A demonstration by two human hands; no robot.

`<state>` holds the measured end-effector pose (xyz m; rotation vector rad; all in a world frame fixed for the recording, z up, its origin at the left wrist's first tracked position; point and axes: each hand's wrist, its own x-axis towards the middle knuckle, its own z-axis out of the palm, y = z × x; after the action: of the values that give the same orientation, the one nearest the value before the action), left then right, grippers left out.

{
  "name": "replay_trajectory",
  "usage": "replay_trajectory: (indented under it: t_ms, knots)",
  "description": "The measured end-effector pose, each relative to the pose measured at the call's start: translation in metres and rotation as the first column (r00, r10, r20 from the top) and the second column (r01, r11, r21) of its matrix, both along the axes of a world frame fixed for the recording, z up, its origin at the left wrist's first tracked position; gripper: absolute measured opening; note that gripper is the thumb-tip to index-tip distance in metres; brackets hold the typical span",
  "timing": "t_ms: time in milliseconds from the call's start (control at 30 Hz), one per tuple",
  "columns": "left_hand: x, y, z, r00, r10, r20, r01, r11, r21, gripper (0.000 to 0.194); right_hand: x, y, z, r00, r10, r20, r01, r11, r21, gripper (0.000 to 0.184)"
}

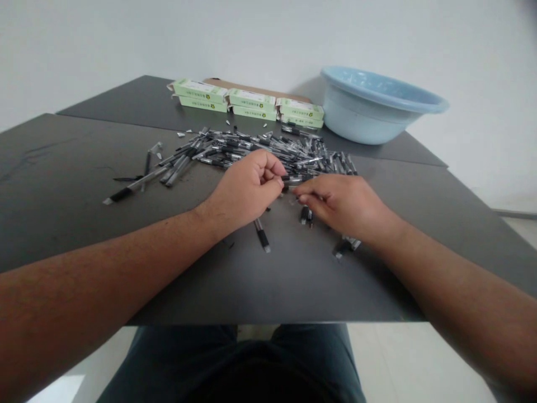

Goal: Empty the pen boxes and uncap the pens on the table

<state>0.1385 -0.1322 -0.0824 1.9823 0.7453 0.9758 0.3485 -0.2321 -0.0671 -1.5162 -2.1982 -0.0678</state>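
My left hand (pixel 247 187) is curled into a loose fist over the dark table, with its fingertips pinching the end of a pen (pixel 290 180). A pen barrel (pixel 262 234) sticks out from under this hand toward me. My right hand (pixel 344 204) rests on the table beside it, thumb and fingers pinched on the same small pen piece where the two hands meet. Just beyond both hands lies a wide pile of black and clear pens (pixel 255 148). Several loose pen parts (pixel 306 214) lie under and beside my right hand.
Several green and white boxes (pixel 247 102) are stacked at the far side of the dark grey table (pixel 84 168), in front of a flat cardboard piece. A light blue plastic basin (pixel 375 106) stands at the back right. My lap shows below the table's near edge.
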Motion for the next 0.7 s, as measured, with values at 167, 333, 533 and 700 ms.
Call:
replay_trajectory:
  t_ms: [167, 333, 533, 700]
  knots:
    - [-0.0002, 0.0048, -0.0013, 0.999, 0.037, 0.002, -0.037, 0.995, 0.095, 0.015, 0.0012, 0.0061, -0.0068, 0.98, 0.033, 0.195, -0.032, 0.999, -0.009, 0.028]
    - [-0.0005, 0.0038, -0.0012, 1.0, 0.004, 0.023, -0.007, 0.993, 0.12, 0.019, -0.0025, 0.0027, -0.0036, 0.979, -0.017, 0.203, 0.012, 1.0, 0.025, 0.029]
    - [-0.0023, 0.0007, 0.0018, 0.999, -0.006, 0.041, 0.002, 0.994, 0.106, 0.014, -0.0018, 0.0027, -0.0046, 0.981, 0.004, 0.195, -0.006, 1.0, 0.009, 0.028]
    - [-0.0033, -0.0028, 0.0064, 0.999, -0.012, 0.043, 0.008, 0.995, 0.096, 0.013, -0.0045, 0.0017, -0.0038, 0.991, -0.014, 0.136, 0.014, 1.0, -0.001, 0.029]
